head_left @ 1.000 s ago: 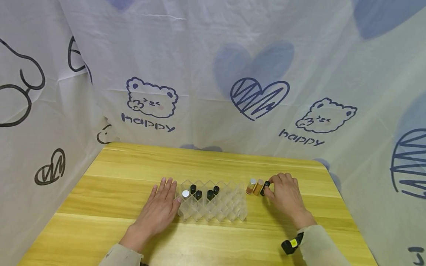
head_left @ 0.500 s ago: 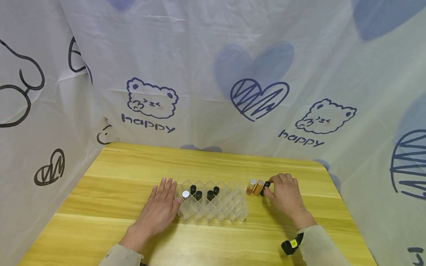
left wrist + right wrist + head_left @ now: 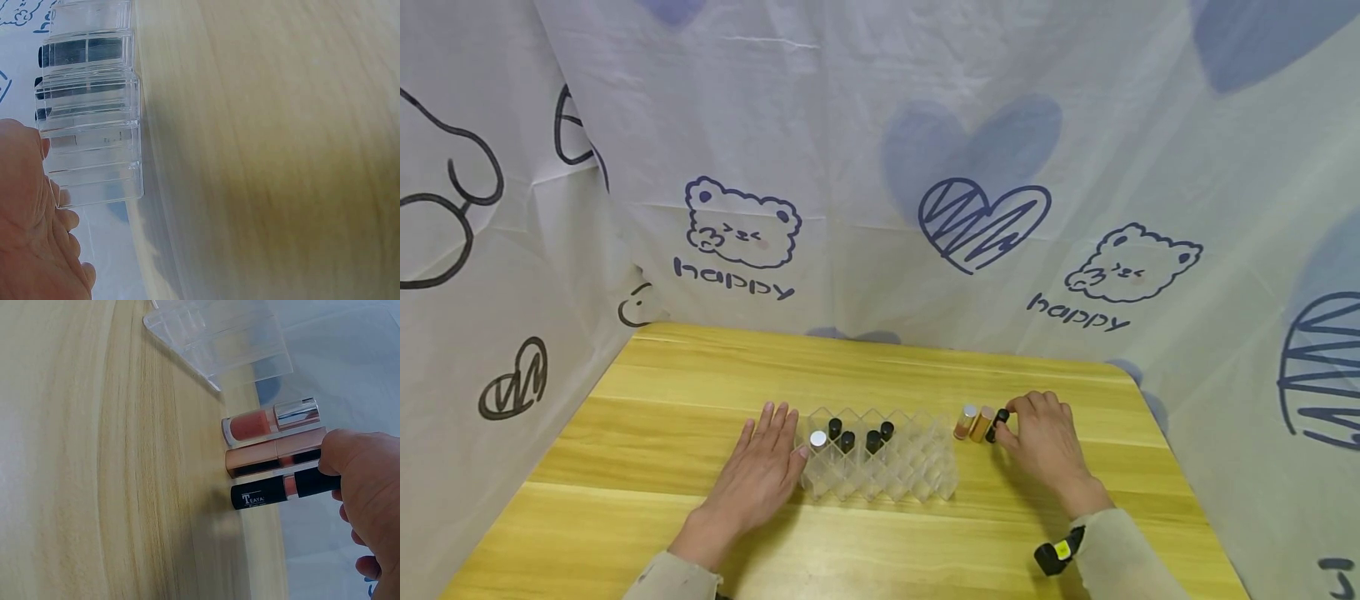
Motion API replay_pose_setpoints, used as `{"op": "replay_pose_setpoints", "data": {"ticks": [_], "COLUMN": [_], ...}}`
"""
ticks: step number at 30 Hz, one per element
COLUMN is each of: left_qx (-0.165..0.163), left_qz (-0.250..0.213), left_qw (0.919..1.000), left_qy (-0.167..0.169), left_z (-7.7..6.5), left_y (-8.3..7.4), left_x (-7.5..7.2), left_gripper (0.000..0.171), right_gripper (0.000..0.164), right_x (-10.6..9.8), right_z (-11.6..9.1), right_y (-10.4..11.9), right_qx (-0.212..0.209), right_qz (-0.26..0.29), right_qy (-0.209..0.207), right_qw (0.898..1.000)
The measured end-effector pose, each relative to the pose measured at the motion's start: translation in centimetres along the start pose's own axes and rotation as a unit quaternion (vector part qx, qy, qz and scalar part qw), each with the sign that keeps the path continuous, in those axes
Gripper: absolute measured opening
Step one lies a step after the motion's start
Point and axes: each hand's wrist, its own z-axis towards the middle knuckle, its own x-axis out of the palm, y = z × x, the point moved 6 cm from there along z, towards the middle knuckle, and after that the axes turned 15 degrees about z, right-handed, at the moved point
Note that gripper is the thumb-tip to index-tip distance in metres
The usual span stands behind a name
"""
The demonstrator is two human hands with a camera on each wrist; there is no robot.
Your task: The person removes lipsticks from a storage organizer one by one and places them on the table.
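My right hand pinches the cap of a black lip gloss tube between thumb and fingers. The tube stands upright, with white lettering on its lower part. Beside it stand a gold lipstick and a pink lip gloss with a silver cap. My left hand lies with straight fingers against the left end of a clear lipstick organizer, its thumb at the corner. Several black-capped tubes and one with a white-looking top stand in the organizer's left and middle compartments.
Everything stands on a wood-grain table. A white cloth with bears and hearts hangs behind the table and along both sides. A black device with a yellow label is strapped at the right wrist.
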Motion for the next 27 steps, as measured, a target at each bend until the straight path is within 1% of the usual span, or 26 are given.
{"op": "replay_pose_setpoints", "data": {"ticks": [11, 15, 21, 27], "left_qx": [0.003, 0.002, 0.003, 0.004], "left_qz": [0.003, 0.003, 0.003, 0.011], "left_qw": [1.0000, 1.0000, 1.0000, 0.9999], "left_qy": [-0.005, -0.005, -0.004, -0.009], "left_z": [0.0, 0.0, 0.0, 0.0], "left_y": [0.0, -0.1, -0.2, -0.2], "left_x": [-0.2, -0.3, -0.6, -0.6], "left_gripper": [0.064, 0.064, 0.064, 0.064], "right_gripper": [0.029, 0.030, 0.030, 0.028], "right_x": [0.0, -0.2, -0.8, -1.3], "right_z": [0.1, 0.1, 0.3, 0.6], "right_y": [-0.1, 0.0, 1.2, 3.3], "right_qx": [0.007, 0.004, -0.019, -0.065], "right_qz": [0.000, 0.001, 0.011, 0.019], "right_qy": [-0.001, -0.004, -0.029, -0.058], "right_qw": [1.000, 1.000, 0.999, 0.996]}}
